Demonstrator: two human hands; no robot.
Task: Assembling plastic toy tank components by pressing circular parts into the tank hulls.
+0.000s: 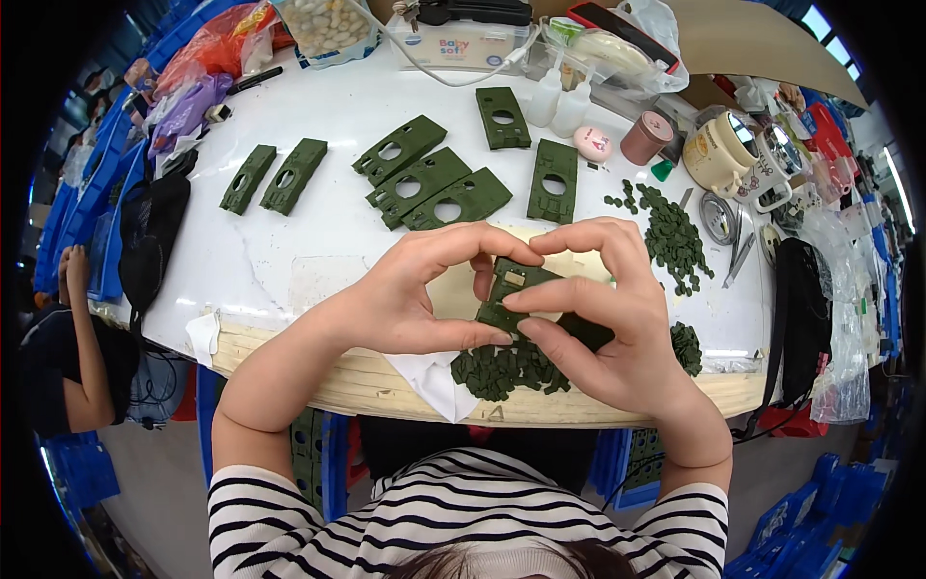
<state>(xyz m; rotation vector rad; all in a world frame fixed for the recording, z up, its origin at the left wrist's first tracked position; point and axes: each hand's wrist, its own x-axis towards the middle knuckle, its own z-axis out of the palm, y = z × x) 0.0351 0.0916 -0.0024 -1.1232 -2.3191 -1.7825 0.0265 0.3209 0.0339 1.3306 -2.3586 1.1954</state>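
A dark green plastic model hull [540,278] is held over the near table edge. My left hand [410,289] grips its left end, thumb below and fingers above. My right hand [617,323] curls over its top, with index finger and thumb tips close together on the surface near a small beige patch. Any tiny part between those fingertips is hidden. Directly below lies a heap of small green pieces [502,372]. Farther back rest several similar hulls with round holes, including a near one [468,201] and a right one [553,180].
More small green pieces [675,232] are spread at the right, with another heap [686,347] nearer. Tweezers [740,246], a tape roll [718,218], a cream mug [719,152] and squeeze bottles [571,108] stand around. A black strap bag [803,309] hangs at the right edge; another person's arm [82,328] is at left.
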